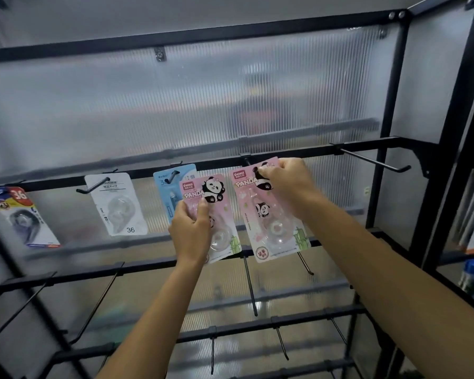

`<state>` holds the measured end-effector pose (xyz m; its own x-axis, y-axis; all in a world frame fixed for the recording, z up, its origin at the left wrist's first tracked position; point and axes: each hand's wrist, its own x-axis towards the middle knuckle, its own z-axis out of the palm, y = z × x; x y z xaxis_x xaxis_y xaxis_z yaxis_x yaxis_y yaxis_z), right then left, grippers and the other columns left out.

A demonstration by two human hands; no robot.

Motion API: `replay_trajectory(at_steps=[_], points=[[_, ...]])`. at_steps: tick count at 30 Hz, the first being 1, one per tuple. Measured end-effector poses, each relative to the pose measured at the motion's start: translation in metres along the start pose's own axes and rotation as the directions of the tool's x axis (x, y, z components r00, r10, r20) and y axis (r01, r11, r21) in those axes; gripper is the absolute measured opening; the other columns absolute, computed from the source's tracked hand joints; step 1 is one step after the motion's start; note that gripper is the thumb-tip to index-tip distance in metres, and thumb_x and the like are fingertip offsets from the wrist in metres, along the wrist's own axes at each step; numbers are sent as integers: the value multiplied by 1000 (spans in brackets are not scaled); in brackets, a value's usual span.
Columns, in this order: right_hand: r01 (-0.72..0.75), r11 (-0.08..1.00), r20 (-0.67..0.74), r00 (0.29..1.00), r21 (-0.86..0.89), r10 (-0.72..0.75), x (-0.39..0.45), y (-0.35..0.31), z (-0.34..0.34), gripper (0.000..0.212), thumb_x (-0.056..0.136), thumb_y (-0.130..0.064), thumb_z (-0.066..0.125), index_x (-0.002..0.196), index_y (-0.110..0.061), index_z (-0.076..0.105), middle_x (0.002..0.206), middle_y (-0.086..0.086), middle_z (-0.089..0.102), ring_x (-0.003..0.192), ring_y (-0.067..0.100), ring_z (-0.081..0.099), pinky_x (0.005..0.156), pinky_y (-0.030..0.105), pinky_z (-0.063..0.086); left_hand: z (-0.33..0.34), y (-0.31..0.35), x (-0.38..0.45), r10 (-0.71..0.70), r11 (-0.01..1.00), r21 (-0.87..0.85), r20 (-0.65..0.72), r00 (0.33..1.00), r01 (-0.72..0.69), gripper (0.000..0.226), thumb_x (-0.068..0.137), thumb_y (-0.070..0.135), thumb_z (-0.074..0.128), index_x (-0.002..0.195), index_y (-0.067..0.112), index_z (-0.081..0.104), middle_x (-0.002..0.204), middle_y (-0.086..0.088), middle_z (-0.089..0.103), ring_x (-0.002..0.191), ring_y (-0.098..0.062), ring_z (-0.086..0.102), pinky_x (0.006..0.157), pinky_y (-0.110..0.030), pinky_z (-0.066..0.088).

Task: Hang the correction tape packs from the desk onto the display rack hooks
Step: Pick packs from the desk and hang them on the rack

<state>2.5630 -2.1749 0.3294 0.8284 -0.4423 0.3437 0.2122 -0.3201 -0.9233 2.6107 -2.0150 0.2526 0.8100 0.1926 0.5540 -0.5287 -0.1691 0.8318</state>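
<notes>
Correction tape packs hang and are held along the upper crossbar (298, 154) of the display rack. Going from its left end: a dark pack marked 36 (25, 217) hangs tilted, then a white pack (118, 203) on its hook, then a blue pack (170, 187) on the next hook, partly hidden.

In front of the blue one, the left hand (190, 232) grips the left pink panda pack (216, 214) by its lower left part, thumb curled over the front; the pack stands roughly upright, top leaning slightly left, not on any hook.

The right hand (286, 179) pinches the top of the right pink panda pack (271, 214), right at the tip of a hook (248, 161) on the crossbar. This pack's long axis runs down and a little right. Whether its hole is already over the hook, I cannot tell; the fingers cover it.

Further right, an empty hook (375, 162) juts out, well apart from both hands. The right hand is nearer it, so the left pack would probably need passing across or a long reach.
</notes>
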Motion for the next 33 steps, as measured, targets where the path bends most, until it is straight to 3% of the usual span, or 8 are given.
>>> replay_trajectory(at_steps=[4,10,15,18,20,23,26,33], points=[[-19,1000,-17,1000,-3,19,12,12,9,20,92,-19,55,87,-1,63,85,14,69,76,25,65,76,46,56,-4,-6,4,-15,1000,21,-8,1000,15,28,95,24,55,70,18,44,62,6,43,52,-2,43,46,-7,35],[5,985,-91,996,-170,-20,40,31,27,22,95,-26,52,73,-21,53,66,-5,54,58,9,47,54,26,36,-10,-3,4,-21,1000,-8,-78,997,21,23,94,23,55,76,10,51,66,4,53,54,-4,46,45,-7,36],[-135,970,-147,983,-204,106,56,35,39,22,95,-31,50,80,-16,57,72,-1,56,66,19,52,50,25,35,-1,17,-8,29,993,-115,136,990,-13,19,95,25,57,79,13,58,64,8,67,54,2,61,44,-13,45],[-247,968,-128,960,38,250,60,36,41,30,96,-21,47,68,-11,51,84,10,59,76,24,53,71,37,48,14,31,-15,84,991,-121,215,973,-59,20,92,28,61,76,16,61,64,13,67,53,3,59,45,-13,45],[-299,932,-109,939,207,326,54,39,37,36,93,-14,43,57,-15,43,70,9,56,67,23,49,67,37,45,23,39,-15,113,990,-107,239,965,-89,24,91,31,63,76,13,64,62,5,66,52,-1,57,46,-17,45],[-255,947,-36,963,193,267,48,44,29,29,95,-14,40,67,-16,47,70,4,52,70,23,51,71,37,47,33,46,-13,122,992,-76,265,957,-105,32,89,36,64,74,7,65,60,-3,63,52,-10,53,49,-28,45],[-217,973,-109,968,81,225,49,46,19,32,91,-5,43,61,-16,45,68,1,51,71,21,49,64,31,44,38,46,-12,61,998,-49,248,967,-51,36,88,39,64,67,10,61,56,4,56,51,-11,50,51,-32,44],[-106,994,-47,993,-32,104,48,50,8,18,94,-23,56,98,-8,65,95,7,69,86,22,66,79,39,57,48,35,-10,-13,1000,4,218,976,13,37,87,43,64,66,13,59,56,6,55,48,-6,46,47,-22,40]])
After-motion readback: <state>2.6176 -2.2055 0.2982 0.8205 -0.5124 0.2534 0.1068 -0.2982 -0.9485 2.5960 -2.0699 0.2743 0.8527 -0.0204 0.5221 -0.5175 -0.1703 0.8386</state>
